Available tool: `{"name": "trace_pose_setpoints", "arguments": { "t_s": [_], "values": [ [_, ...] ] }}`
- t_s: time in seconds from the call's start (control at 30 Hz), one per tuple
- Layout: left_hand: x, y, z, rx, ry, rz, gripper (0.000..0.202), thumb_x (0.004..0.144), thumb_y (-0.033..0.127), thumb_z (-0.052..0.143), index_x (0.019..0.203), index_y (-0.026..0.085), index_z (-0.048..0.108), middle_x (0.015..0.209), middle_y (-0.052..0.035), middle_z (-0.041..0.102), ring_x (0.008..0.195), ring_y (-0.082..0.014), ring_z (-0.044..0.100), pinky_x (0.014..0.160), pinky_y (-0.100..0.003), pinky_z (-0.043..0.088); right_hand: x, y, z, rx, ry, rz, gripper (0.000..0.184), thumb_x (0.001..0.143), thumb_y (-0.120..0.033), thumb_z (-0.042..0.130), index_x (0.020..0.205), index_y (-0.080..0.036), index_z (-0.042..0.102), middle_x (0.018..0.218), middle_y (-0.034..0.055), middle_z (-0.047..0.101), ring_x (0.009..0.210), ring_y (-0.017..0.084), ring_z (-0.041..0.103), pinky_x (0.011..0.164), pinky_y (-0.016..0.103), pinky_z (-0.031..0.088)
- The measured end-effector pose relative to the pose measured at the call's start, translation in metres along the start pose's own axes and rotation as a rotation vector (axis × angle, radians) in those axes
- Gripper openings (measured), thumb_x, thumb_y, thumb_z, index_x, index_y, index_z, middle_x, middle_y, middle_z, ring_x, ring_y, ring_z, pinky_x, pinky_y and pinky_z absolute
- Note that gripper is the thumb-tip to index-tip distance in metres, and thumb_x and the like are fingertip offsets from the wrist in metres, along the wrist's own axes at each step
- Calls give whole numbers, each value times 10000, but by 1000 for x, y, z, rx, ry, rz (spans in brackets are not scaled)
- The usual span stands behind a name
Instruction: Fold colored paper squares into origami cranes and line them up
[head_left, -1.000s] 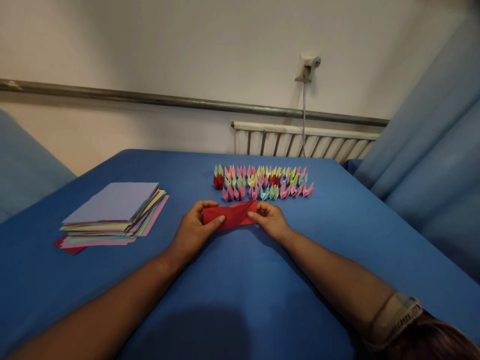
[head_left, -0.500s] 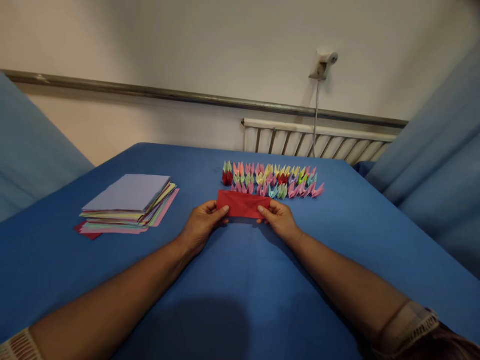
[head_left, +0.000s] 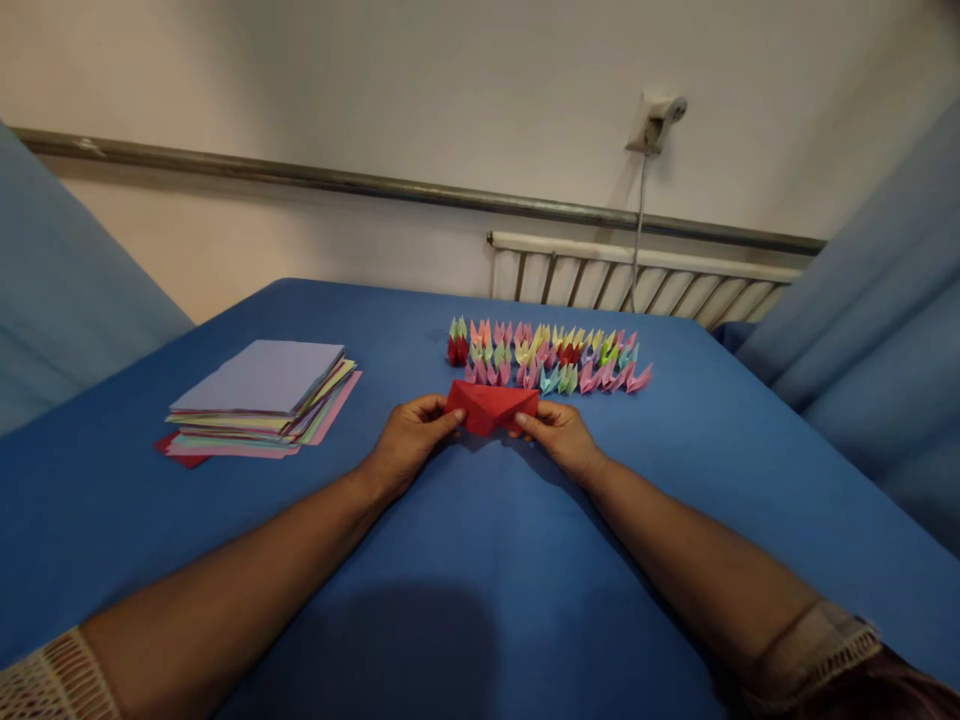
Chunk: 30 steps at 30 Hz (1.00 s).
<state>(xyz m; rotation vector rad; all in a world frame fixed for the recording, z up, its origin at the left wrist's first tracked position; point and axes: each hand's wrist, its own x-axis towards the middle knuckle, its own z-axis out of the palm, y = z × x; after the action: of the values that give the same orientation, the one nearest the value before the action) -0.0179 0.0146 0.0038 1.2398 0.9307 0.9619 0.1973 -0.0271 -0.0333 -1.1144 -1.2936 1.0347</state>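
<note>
A folded sheet of red paper (head_left: 491,408) is held out over the table between my two hands, its creases bent into a boat-like shape. My left hand (head_left: 416,432) pinches its left end, thumb in front and fingers behind. At the right end, my right hand (head_left: 562,435) grips it the same way. Just beyond the paper stand rows of small folded paper cranes (head_left: 555,360) in pink, yellow, green, red and blue.
To the left lies a stack of coloured paper (head_left: 259,378) with a lilac sheet on top. A blue cloth (head_left: 480,580) covers the table. Behind it are a wall rail (head_left: 337,180), a radiator (head_left: 600,272) and a plugged-in socket (head_left: 655,122). Blue curtains (head_left: 885,290) hang at both sides.
The red paper has gone from a flat rectangle to a bent, pointed shape, its ends drawn closer together. My left hand has shifted slightly to the right. The view has tilted a little.
</note>
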Motion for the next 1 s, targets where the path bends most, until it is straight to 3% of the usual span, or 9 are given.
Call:
{"name": "trace_pose_setpoints", "arguments": {
  "t_s": [0.3,0.47,0.7,0.9,1.0],
  "values": [
    [-8,3,8,146,-27,80,225,673,366,770,728,166,682,707,2,654,654,-121,556,638,-236,452,-3,6,8,19,-77,-83,274,704,-426,760,829,-183,731,851,33,703,773,168,631,788,330,512],
    [-10,3,9,121,-28,84,201,694,353,762,747,174,687,713,4,657,651,-119,559,638,-232,455,-7,2,10,91,-108,-15,317,661,-422,802,852,-184,713,781,5,686,694,146,609,729,310,509],
    [-11,-3,8,158,-155,24,292,656,325,804,866,157,690,797,-15,689,706,-142,616,696,-260,486,-5,-3,10,75,-53,-6,307,654,-457,797,774,-189,707,718,-3,662,659,142,582,671,286,496],
    [-13,-3,13,279,-174,137,396,675,317,784,1026,179,667,965,-37,694,856,-180,643,837,-321,499,-8,-7,17,149,-64,35,315,635,-458,807,795,-199,725,766,4,691,700,160,622,724,320,514],
    [-14,-3,14,337,-148,226,339,682,319,774,968,177,662,1087,-66,659,923,-195,633,848,-335,503,-10,-10,20,231,-101,55,339,609,-396,837,871,-205,738,843,12,720,760,167,657,799,345,523]
  ]
}}
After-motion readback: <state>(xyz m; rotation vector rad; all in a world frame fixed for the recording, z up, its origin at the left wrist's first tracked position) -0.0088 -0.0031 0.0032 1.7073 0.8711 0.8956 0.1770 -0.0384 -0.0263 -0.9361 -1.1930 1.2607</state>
